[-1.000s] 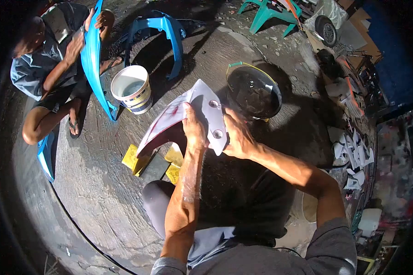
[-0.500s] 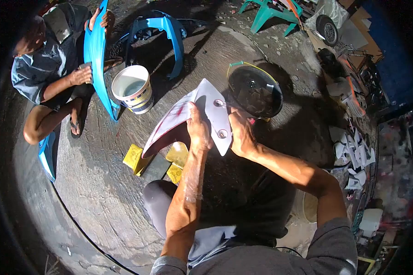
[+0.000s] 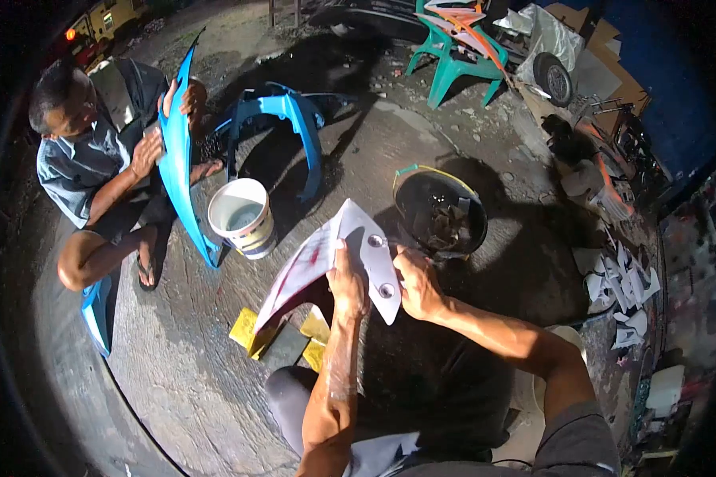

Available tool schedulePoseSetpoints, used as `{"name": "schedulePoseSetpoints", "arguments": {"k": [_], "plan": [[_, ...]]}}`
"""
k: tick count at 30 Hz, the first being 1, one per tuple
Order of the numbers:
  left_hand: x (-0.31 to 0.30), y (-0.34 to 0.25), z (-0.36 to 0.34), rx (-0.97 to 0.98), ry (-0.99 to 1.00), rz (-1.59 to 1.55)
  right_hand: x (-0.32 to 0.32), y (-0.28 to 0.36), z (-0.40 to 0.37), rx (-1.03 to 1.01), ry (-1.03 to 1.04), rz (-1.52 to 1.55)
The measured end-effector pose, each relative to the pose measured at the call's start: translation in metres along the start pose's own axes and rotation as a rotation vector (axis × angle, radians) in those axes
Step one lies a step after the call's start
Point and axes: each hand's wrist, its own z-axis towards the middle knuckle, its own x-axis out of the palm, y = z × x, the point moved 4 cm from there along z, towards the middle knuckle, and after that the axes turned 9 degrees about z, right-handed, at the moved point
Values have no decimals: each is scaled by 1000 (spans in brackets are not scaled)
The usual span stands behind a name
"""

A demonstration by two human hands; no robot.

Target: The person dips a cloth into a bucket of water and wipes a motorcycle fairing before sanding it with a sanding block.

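Note:
A white curved panel (image 3: 310,258) with reddish patches and two round holes is held up at the centre. My left hand (image 3: 347,285) grips its lower inner edge, with the thumb lying on the white face. At the panel's right edge my right hand (image 3: 418,288) has its fingers curled; whether they pinch the edge or something small is hidden. Below the panel lie yellow blocks (image 3: 245,329) and a grey block (image 3: 285,347) on the ground. Behind my right hand stands a black bucket (image 3: 477,226) with dark contents.
At the left a seated person (image 3: 95,167) holds a blue panel (image 3: 177,159). Near that person stand a white bucket (image 3: 267,242) and a blue frame piece (image 3: 310,151). Green chairs (image 3: 453,75) are at the back, a loose wheel (image 3: 552,78) and white scraps (image 3: 624,278) at the right.
The view has tilted upward, so the panel and both hands appear lower. My right hand's fingers look more curled at the panel's edge. The other person's hand has moved up along the blue panel.

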Motion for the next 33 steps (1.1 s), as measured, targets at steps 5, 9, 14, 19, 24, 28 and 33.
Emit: {"name": "schedulePoseSetpoints", "arguments": {"k": [5,9,14,19,24,28,33], "plan": [[-3,-4,-7,-55,-20,60,-1,-4,-1,24,2,-14],[-3,4,-1,-6,-35,-56,1,-7,-3,3,11,-25],[-4,1,-3,-20,-18,12,-4,1,5,29,-9,-8],[-6,0,0,41,-15,39,-8,3,9,61,16,-1],[-4,-20,-6,-11,-52,128,-16,-1,1,32,-8,-54],[-11,-30,-9,-75,-17,75,-25,9,6,109,-15,-27],[-15,-50,-9,11,-51,137,-45,-4,2,211,37,122]]}}
